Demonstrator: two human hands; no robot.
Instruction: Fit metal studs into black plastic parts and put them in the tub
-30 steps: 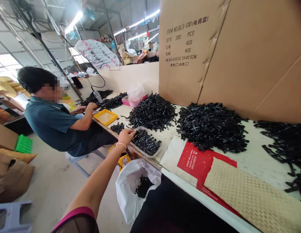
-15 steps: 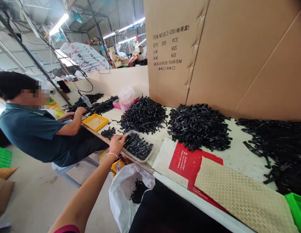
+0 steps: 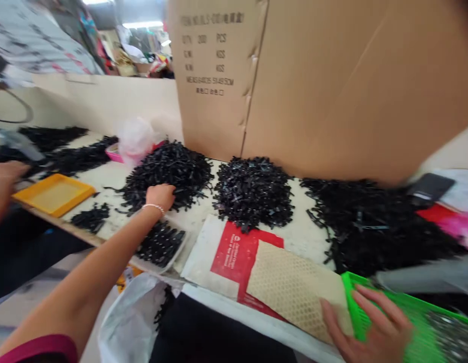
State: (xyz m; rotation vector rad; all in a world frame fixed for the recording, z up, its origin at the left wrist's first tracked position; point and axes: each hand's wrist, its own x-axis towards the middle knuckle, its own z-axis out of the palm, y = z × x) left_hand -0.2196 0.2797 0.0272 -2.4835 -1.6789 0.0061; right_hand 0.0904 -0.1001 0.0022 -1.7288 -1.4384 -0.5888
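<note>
1. The left hand rests on the pile of black plastic strips, fingers curled down into it; blur hides whether they pinch anything.
2. The strips look light, stiff and apt to snag one another, so a handful from the pile's near edge seems the easiest hold.
3. The right hand lies spread against a green plastic basket, well right of the pile.
4. Beyond the left hand, a cardboard carton shows "PCS" and "KGS"; the rest blurs.

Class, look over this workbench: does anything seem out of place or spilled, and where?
Yes: a small loose clump of black pieces lies apart from the main heap, beside the yellow tray, so it looks spilled rather than piled.
</note>
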